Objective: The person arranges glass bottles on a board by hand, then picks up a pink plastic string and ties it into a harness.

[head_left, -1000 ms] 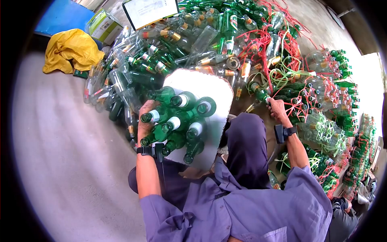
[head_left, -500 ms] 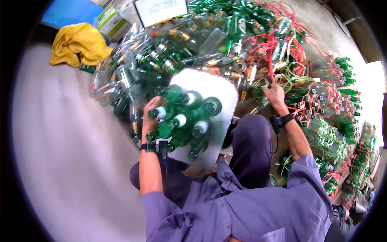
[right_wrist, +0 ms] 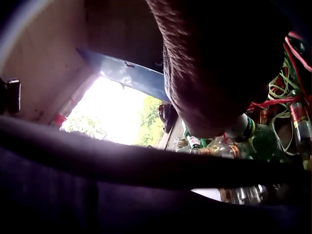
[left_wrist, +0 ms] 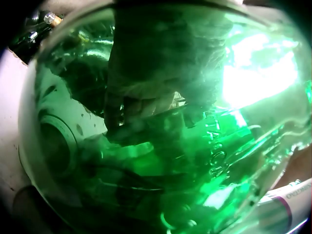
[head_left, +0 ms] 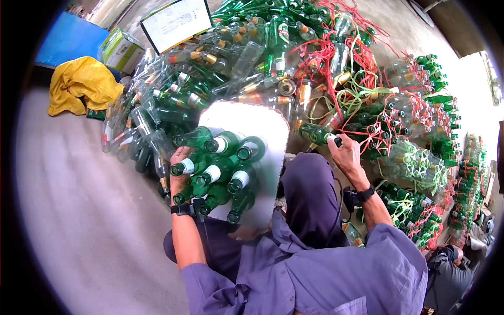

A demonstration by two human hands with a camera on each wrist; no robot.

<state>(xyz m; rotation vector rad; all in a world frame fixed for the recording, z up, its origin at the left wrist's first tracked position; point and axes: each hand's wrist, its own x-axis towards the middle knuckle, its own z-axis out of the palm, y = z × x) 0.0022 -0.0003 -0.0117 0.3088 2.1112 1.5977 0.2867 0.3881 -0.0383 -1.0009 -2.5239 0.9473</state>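
Note:
In the head view, several green bottles [head_left: 220, 173] stand closely bunched on a white board [head_left: 252, 113] in front of the person. The left hand [head_left: 180, 163] rests along the left side of this bunch, its fingertips partly hidden by the glass. Green glass [left_wrist: 161, 161] fills most of the left wrist view. Over at the right, beyond the knee, the right hand [head_left: 346, 154] grips a green bottle [head_left: 315, 134] by its pale-wrapped neck. That bottle lies nearly level, its base toward the pile. In the right wrist view its body [right_wrist: 267, 141] shows past the dark hand.
A heap of loose clear and green bottles [head_left: 247, 60] spreads beyond the board. Red ribbon [head_left: 328, 55] and light green ribbon [head_left: 344, 97] tangle over it. Tied bundles of bottles [head_left: 415, 163] line the right. A yellow cloth [head_left: 84, 86] and a green box [head_left: 121, 50] lie far left.
The right hand has drawn the green bottle out of the pile's edge, nearer the knee, and turned it more level. The left hand stays beside the bunched bottles. The head view has shifted.

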